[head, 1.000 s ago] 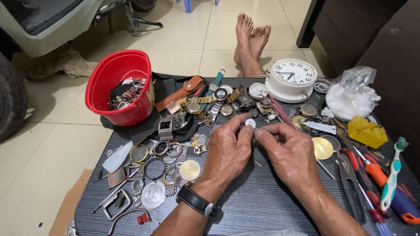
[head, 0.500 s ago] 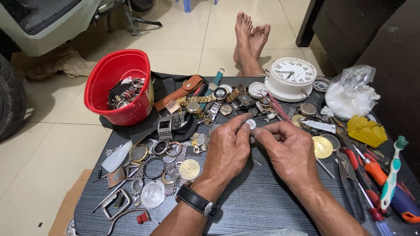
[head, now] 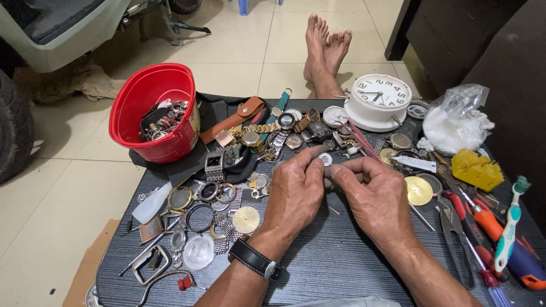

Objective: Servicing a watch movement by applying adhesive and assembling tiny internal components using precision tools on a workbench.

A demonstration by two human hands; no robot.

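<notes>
My left hand (head: 297, 192) and my right hand (head: 372, 193) meet fingertip to fingertip over the middle of a dark table (head: 318, 267). Between the fingertips they pinch a small round silver watch part (head: 325, 160). A black wristwatch (head: 255, 260) is strapped on my left wrist. Loose watch cases, dials and rings (head: 210, 199) lie just left of my left hand. A gold dial (head: 418, 190) lies right of my right hand.
A red bucket (head: 145, 96) holding watch pieces stands at the back left. A white alarm clock (head: 380, 99), a plastic bag (head: 458, 119), a yellow block (head: 476, 169), pliers and screwdrivers (head: 478, 227) and a toothbrush (head: 510, 224) crowd the right. My bare feet (head: 326, 48) rest on the tiled floor beyond.
Both hands have stayed together on the small part; only the fingers shifted slightly.
</notes>
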